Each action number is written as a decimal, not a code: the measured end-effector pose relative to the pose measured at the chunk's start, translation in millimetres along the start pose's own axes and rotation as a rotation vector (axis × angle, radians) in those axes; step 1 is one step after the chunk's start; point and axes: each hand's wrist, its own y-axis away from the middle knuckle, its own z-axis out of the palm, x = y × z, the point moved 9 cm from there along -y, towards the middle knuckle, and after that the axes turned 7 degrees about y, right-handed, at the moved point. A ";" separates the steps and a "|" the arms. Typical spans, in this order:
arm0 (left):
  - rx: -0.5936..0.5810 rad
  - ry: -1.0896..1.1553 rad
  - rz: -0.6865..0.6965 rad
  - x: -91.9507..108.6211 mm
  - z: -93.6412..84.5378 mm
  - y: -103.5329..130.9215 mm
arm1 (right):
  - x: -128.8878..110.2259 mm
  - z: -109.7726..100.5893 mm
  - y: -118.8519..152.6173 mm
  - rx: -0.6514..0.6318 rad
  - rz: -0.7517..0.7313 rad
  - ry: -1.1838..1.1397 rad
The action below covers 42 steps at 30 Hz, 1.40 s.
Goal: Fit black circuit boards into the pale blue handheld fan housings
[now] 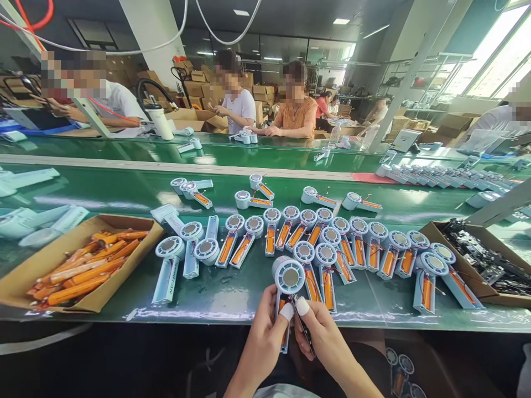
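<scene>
Near the bench's front edge, my left hand (265, 320) is closed around the handle of a light-blue handheld fan housing (289, 276), its round head tilted up. My right hand (323, 329) pinches a thin black circuit board (306, 327) against the handle's right side. White covers sit on both thumb tips, which nearly meet below the head. My fingers hide most of the handle's inside. Just beyond my hands lie several similar fan housings (326, 255) with orange batteries and red wires in their handles.
A cardboard box of orange batteries (143, 251) stands at left, with fan housings (168, 249) beside it. At right is a cardboard box (506, 299) of black circuit boards. More housings (317, 198) lie farther back on the green surface (124, 193). Several people (294, 113) sit across the bench.
</scene>
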 end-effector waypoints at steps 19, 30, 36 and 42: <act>0.209 -0.013 -0.042 -4.6 0.3 0.1 | -27.9 3.0 31.8 0.437 -0.328 0.969; 0.313 0.265 -0.192 -19.4 -11.2 -3.5 | -21.6 17.6 28.7 0.065 -0.252 0.895; 0.293 0.071 -0.306 -25.5 -17.0 -1.1 | 20.7 12.7 22.5 0.067 -0.032 0.059; 0.197 -0.550 -0.052 9.5 -28.1 -25.4 | 40.2 12.5 10.3 0.144 0.055 0.115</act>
